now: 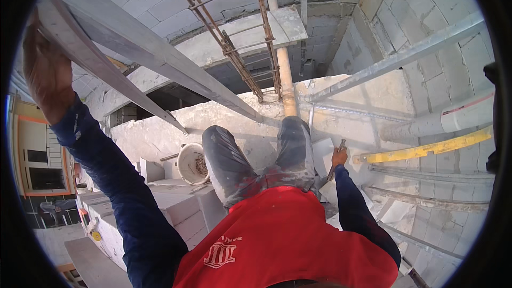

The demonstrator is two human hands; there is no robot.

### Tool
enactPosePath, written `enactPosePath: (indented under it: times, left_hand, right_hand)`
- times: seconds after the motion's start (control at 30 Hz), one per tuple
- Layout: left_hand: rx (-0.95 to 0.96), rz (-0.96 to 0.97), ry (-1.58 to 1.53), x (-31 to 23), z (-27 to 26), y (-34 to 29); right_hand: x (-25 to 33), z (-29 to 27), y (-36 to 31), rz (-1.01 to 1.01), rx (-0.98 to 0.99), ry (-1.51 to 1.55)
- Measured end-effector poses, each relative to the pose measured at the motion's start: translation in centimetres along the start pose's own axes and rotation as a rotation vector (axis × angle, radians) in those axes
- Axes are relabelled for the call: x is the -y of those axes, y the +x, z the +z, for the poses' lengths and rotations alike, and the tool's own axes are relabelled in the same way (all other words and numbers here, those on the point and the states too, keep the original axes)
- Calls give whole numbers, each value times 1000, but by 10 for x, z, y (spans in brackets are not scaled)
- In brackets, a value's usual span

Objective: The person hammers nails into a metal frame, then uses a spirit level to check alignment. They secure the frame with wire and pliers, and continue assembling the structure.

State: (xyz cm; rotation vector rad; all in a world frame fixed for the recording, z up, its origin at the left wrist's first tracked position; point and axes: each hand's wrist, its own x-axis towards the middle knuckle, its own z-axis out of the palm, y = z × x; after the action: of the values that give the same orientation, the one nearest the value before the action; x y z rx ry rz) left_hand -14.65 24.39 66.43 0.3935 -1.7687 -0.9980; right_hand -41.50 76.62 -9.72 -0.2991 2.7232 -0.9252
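Note:
My left hand (pixel 49 72) is raised at the upper left, its fingers closed around the edge of a long grey metal profile (pixel 109 70). Some of those fingertips are hidden behind it. A second, thicker grey metal bar (pixel 160 53) runs beside it, slanting down to the concrete ledge. Low by my right knee, my right hand (pixel 339 157) grips a small hammer (pixel 342 144); the metal head shows above the fist and part of the handle below. Pale block pieces (pixel 322 154) lie near that hand.
A white bucket (pixel 193 164) with debris stands left of my legs, near stacked pale blocks (pixel 184 210). Ahead rise rusty rebar (pixel 234 56) and an orange pipe (pixel 287 82). To the right are a yellow spirit level (pixel 426 148), a grey pipe (pixel 442 121) and a slanting metal bar (pixel 400 60).

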Motion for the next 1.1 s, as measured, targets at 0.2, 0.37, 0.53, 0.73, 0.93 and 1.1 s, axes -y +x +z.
enactPosePath:
  times: [0.2, 0.37, 0.53, 0.73, 0.93, 1.1]
  left_hand:
    - [30, 235, -98, -17, 44, -20]
    - [28, 179, -87, -22, 46, -21]
    - [55, 234, -175, -28, 48, -20]
    - [74, 307, -224, -17, 49, -14]
    - [110, 258, -130, -17, 46, -6]
    - [75, 215, -192, -18, 48, -7]
  right_hand:
    - [157, -44, 70, -309, 118, -103]
    - [471, -283, 53, -1145, -297, 313]
    - [702, -416, -122, -1996, -873, 10]
    - [846, -403, -204, -1898, -1158, -840]
    - [848, -447, -187, -2071, -726, -693]
    - [822, -511, -179, -2089, -646, -334]
